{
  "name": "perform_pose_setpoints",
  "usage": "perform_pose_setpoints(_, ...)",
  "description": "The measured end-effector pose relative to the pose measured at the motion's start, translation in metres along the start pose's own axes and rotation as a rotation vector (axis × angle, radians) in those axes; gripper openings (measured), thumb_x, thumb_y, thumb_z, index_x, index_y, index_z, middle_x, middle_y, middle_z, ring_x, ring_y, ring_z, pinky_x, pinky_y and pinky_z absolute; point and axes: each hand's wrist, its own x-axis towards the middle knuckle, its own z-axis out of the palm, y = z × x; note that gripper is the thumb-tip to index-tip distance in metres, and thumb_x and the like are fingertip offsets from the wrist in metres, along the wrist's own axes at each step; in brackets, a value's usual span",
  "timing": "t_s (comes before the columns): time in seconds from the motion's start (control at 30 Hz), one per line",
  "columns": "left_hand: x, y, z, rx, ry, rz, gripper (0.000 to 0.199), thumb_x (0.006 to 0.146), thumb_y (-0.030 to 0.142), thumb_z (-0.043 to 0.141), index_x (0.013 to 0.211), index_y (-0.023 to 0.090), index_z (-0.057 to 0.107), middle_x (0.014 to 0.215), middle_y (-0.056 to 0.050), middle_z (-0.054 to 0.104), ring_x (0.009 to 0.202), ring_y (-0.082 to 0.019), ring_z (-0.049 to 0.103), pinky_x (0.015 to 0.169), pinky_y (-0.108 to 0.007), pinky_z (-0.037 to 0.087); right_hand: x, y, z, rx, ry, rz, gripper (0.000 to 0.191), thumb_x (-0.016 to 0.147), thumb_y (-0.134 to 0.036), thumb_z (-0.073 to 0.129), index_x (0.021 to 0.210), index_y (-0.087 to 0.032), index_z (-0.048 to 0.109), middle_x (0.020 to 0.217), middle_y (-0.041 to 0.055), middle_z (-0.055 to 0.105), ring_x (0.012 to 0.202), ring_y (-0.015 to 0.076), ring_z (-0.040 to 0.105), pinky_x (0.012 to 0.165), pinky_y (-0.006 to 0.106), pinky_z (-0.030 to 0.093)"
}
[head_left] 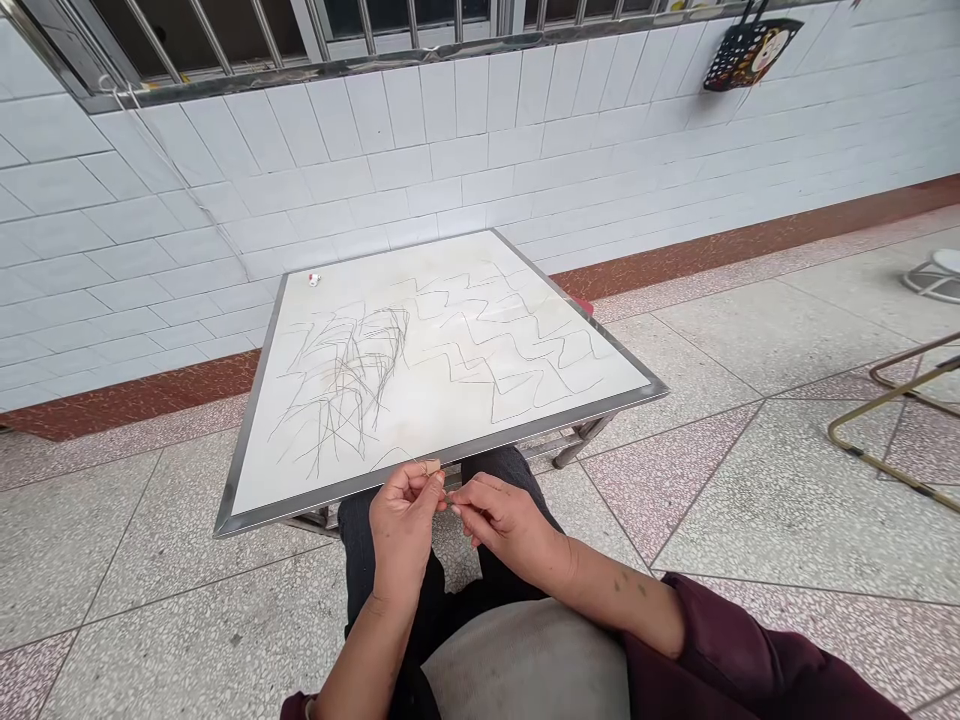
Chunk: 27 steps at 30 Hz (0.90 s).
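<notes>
Two grips: left grip [401, 522] and right grip [510, 524] are both closed, fingertips meeting in a pinch just behind the near rim of the desk.
Held item: one thin dark strand [415, 462] is pinched between the two grips; its material is too fine to tell, and it curves forward over the desk.
Desk: a white-topped desk with a metal rim [315, 497] stands over the person's knees, tilted in view by the head camera.
On the desk: many dark strands are laid out, a tangled bunch [345, 390] on the left and zigzag lines [517, 350] on the right. A small white object [314, 279] lies near the far left corner.
Person: dark trousers [367, 530] cover the lap, below a pale grey cloth [525, 670], and a maroon sleeve [735, 660] is pushed up the right forearm.
Surroundings: white wall tiles [375, 150] rise above a brown skirting band [127, 400]. A patterned bag [746, 52] hangs high on the wall, beneath barred windows [225, 40]. A brass-coloured metal frame [885, 430] stands on the terrazzo floor [712, 500] to the right.
</notes>
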Motion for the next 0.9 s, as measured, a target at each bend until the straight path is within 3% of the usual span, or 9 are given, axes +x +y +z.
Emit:
perform_pose_setpoints(0.23,0.001,-0.003,-0.004,0.15,-0.04,0.035,0.02,0.071,0.031,0.074,0.087,0.019,0.074,0.064,0.001,0.065,0.057,-0.013,0.058,0.059,-0.026,0.05,0.0,0.0,-0.005,-0.01,-0.053,-0.023,0.022,0.097,-0.024,0.045,0.081,-0.022,0.06,0.074,0.0019,0.055,0.067,0.015,0.053,0.063,0.028,0.045)
perform_pose_setpoints(0.47,0.001,-0.002,-0.004,0.184,-0.1,0.001,0.019,0.067,0.031,0.076,0.083,0.02,0.075,0.059,0.0,0.065,0.054,-0.015,0.058,0.056,-0.027,0.048,0.001,0.007,-0.01,0.037,-0.118,-0.021,0.021,0.095,-0.025,0.048,0.084,-0.022,0.067,0.072,0.0012,0.054,0.06,0.0127,0.054,0.054,0.024,0.047)
perform_pose_setpoints(0.7,-0.002,-0.01,0.001,0.19,-0.166,0.007,0.019,0.07,0.03,0.073,0.087,0.02,0.076,0.067,-0.003,0.069,0.057,-0.016,0.06,0.058,-0.028,0.051,0.004,0.018,-0.018,0.337,-0.241,0.256,0.017,0.088,-0.032,0.059,0.083,-0.02,0.068,0.081,0.0001,0.055,0.052,0.008,0.059,0.045,0.021,0.053)
perform_pose_setpoints(0.9,-0.006,-0.004,-0.002,0.204,-0.266,0.076,0.027,0.076,0.032,0.071,0.1,0.023,0.076,0.079,-0.005,0.071,0.067,-0.017,0.062,0.066,-0.03,0.053,0.006,0.016,-0.028,0.479,-0.25,0.389,0.016,0.083,-0.032,0.064,0.082,-0.017,0.069,0.073,-0.0016,0.056,0.054,0.0086,0.06,0.046,0.019,0.053)
